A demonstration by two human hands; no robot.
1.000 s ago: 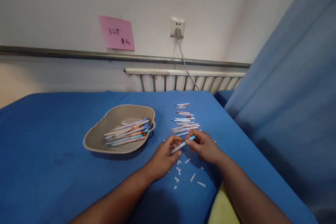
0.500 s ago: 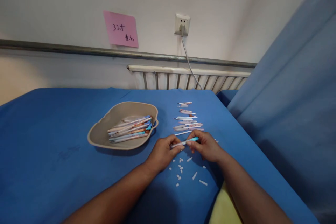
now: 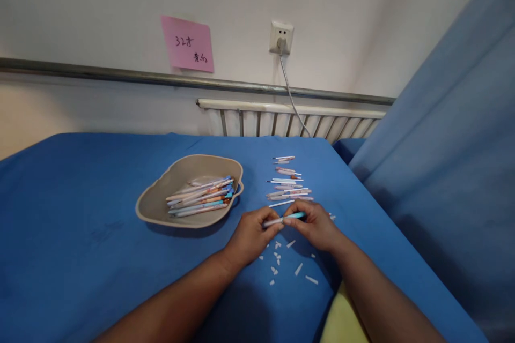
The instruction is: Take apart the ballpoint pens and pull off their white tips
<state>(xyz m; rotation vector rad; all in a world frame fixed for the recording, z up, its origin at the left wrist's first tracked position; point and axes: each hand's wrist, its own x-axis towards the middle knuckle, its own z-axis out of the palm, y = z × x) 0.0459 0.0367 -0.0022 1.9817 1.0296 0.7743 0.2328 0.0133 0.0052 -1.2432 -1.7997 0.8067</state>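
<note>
Both my hands hold one pen [image 3: 284, 219] with a white barrel and a light blue end, level above the blue table [image 3: 80, 214]. My left hand [image 3: 251, 236] pinches the white end. My right hand [image 3: 316, 225] pinches the blue end. Just beyond the hands lies a row of pens and pen parts [image 3: 287, 185]. Several small white pieces [image 3: 287, 262] are scattered on the cloth under and in front of the hands. A beige tray [image 3: 156, 209] to the left holds several pens [image 3: 201, 195].
A radiator [image 3: 289, 120] runs behind the table's far edge, with a wall socket [image 3: 281, 37] and cable above it. A pink note [image 3: 188, 44] is stuck on the wall. A blue curtain [image 3: 450, 134] hangs on the right. Something yellow [image 3: 341, 321] shows at the bottom.
The pen has gone from tilted to nearly level between my hands. The view has shifted slightly; the hands have stayed in about the same place.
</note>
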